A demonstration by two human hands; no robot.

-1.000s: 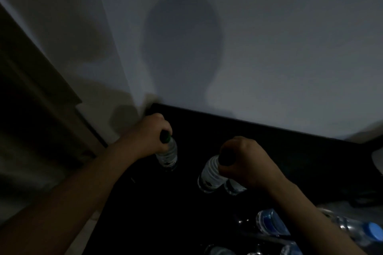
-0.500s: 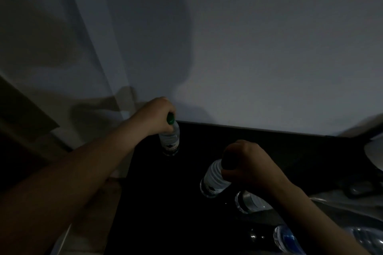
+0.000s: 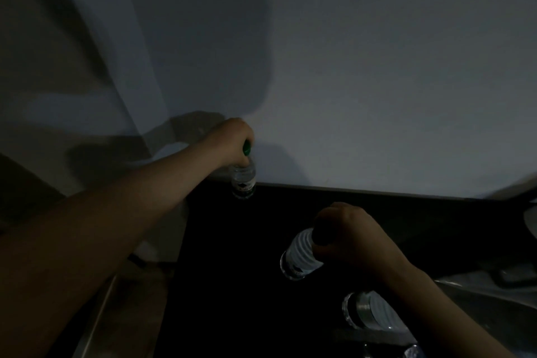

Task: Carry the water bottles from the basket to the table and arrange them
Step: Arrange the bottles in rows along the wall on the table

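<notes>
The scene is dim. My left hand (image 3: 232,141) grips the top of a clear water bottle with a green cap (image 3: 244,180), which stands at the far left corner of the black table (image 3: 232,270), close to the wall. My right hand (image 3: 348,235) grips the top of a second clear bottle (image 3: 299,256) over the middle of the table; whether its base touches the surface is unclear. A third bottle (image 3: 369,314) stands under my right forearm. The basket is not in view.
A pale wall (image 3: 377,67) rises right behind the table's far edge. Left of the table lie a light floor strip and a brown wooden surface (image 3: 136,299). A pale rounded object (image 3: 531,218) and grey items sit at the right edge.
My left hand has carried the green-capped bottle farther back toward the wall. The view has tilted up, so the blue-capped bottles near me have dropped out of sight.
</notes>
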